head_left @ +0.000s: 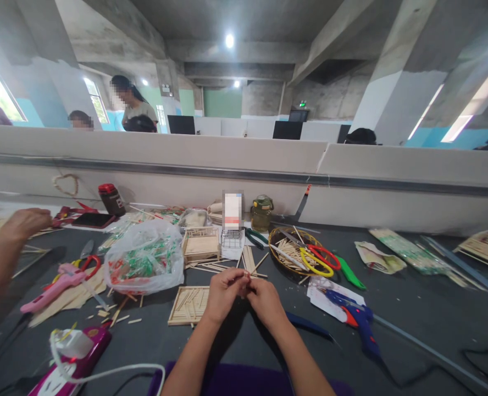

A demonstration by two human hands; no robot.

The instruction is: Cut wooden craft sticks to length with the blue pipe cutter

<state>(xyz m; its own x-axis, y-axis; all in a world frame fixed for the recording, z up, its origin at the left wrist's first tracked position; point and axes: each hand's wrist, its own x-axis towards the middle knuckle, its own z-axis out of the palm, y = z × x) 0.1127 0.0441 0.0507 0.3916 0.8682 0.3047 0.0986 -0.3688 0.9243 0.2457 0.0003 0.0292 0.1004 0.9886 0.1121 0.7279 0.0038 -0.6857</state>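
Left hand (224,296): fingers curled in toward the right hand; you cannot tell whether the tips close on anything.
Right hand (269,302): thumb and fingers bent in to meet the left; its hold is likewise too small to read.
Between the tips: any piece there is too small to name; pinch lightly and let one hand steady while the other adjusts.
Loose sticks (249,259): just beyond the grip, on the table (145,336); thin enough to snap, so handle them gently.
Small wooden tray (180,322): left of the grip, beside your left forearm, with short sticks in it; mind your elbow.
Basket (286,265): beyond and right of the grip, holding more sticks.
Blue-handled tool (308,323): right of the grip, near your right forearm; keep that wrist away from its thin end.
Blue glue gun (366,329): farther right; treat its nozzle as hot.
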